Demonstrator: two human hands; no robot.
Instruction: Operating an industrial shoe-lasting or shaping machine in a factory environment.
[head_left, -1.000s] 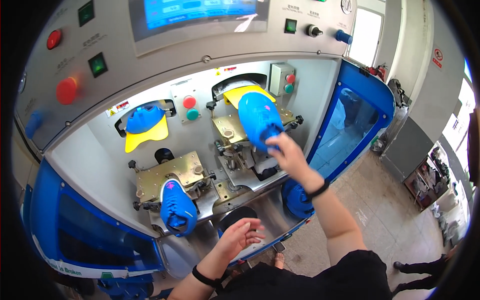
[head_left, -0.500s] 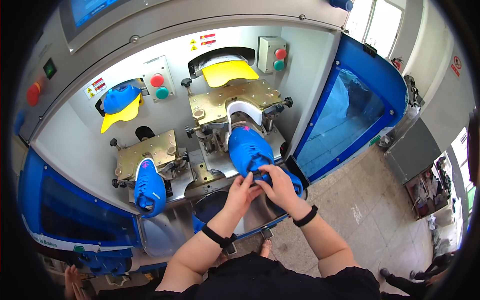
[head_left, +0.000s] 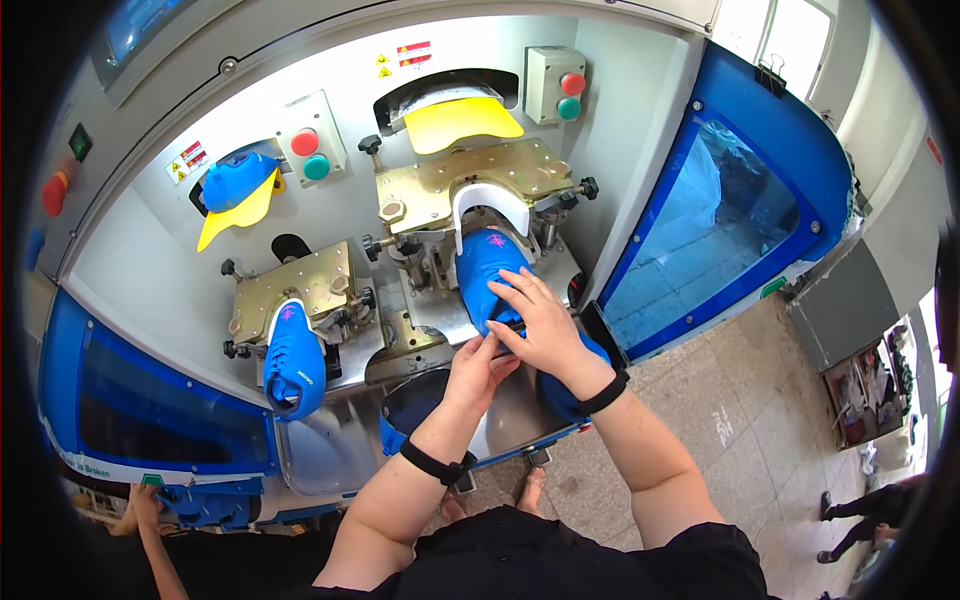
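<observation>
A blue shoe upper (head_left: pixel 487 262) with a pink mark sits toe-first in the right-hand station, against a white curved pad (head_left: pixel 492 200). At its near, opening end my left hand (head_left: pixel 474 375) is closed, thumb and fingers pinching the edge. My right hand (head_left: pixel 543 328) lies over the upper's right side with fingers stretched and spread, its thumb close to my left thumb. Part of the upper is hidden under both hands. Another blue shoe upper (head_left: pixel 294 365) rests in the left-hand station, untouched.
Brass-coloured plates (head_left: pixel 460 180) with black knobs top each station. Red and green buttons (head_left: pixel 571 95) sit on the back wall beside a yellow flap (head_left: pixel 460 122). A blue windowed door (head_left: pixel 715 220) stands at right. At lower left another person's hand (head_left: pixel 146 508) shows.
My right hand has moved up and spread its fingers over the upper; before, both hands pinched at its near end. My left hand stays near that end. The view has shifted slightly.
</observation>
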